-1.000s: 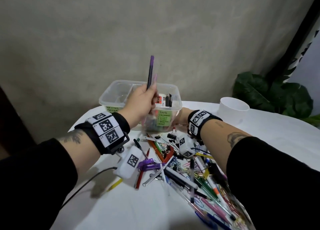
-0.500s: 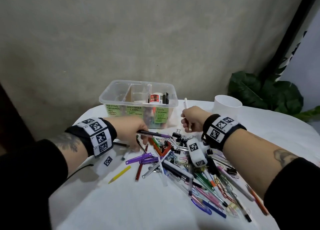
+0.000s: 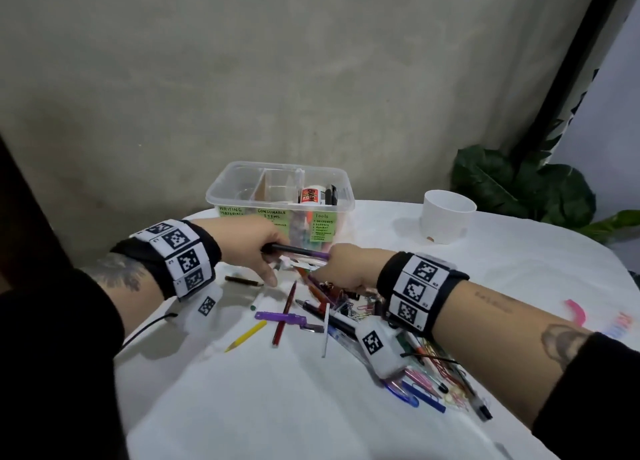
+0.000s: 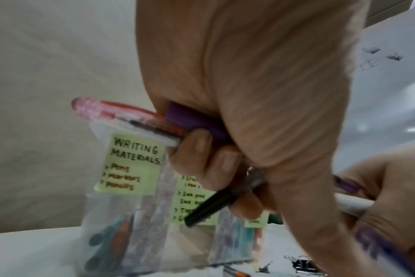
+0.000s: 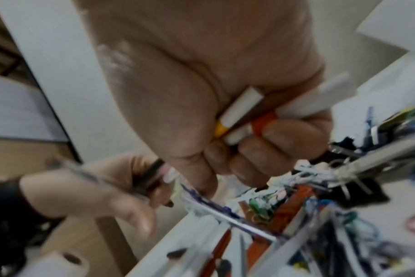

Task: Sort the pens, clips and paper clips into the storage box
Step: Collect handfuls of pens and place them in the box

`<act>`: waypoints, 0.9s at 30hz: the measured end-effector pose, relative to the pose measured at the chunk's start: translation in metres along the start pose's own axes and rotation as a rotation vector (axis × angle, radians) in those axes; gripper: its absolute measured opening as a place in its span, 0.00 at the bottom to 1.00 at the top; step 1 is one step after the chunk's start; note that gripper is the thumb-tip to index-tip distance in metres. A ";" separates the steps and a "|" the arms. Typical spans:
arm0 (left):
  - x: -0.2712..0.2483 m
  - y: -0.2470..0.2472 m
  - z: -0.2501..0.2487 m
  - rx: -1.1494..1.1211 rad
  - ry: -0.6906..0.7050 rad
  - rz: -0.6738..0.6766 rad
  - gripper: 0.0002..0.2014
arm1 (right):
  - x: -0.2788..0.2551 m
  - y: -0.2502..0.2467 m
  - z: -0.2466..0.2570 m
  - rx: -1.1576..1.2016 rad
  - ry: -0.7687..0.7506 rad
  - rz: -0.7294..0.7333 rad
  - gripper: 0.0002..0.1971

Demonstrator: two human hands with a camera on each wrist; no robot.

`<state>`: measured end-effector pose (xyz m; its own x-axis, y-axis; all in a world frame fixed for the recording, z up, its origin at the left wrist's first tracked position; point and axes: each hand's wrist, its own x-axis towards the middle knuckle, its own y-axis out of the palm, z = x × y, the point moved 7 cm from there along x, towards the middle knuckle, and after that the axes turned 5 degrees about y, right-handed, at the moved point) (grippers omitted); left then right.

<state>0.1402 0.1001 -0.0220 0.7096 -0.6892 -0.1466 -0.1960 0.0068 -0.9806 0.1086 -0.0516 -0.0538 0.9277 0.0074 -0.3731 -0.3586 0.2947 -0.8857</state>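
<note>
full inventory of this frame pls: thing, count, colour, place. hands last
Clear plastic storage box: one, divided, green labels on its front, far side of the table.
Red-labelled white bottle: one, in the box's right compartment.
White round cup: one, right of the box.
White-clothed table: one, under everything.
Mixed pile of pens and clips: count unclear, many colours, table centre under the right wrist.
Yellow pencil: one, near edge of the pile.
Purple utility cutter: one, beside the yellow pencil.
Green leafy plant: one, far right.
Left hand: grips a black-and-purple pen and a pink pen.
Right hand: grips white pens, over the pile.
</note>
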 end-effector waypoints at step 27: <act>-0.006 0.052 0.013 -0.311 -0.460 -0.057 0.12 | 0.003 0.009 0.017 -0.176 0.082 -0.065 0.07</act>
<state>0.1352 0.1139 -0.0738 0.9335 -0.2943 -0.2048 -0.2898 -0.2830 -0.9143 0.1097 -0.0332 -0.0582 0.9406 -0.0856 -0.3286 -0.3175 0.1207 -0.9405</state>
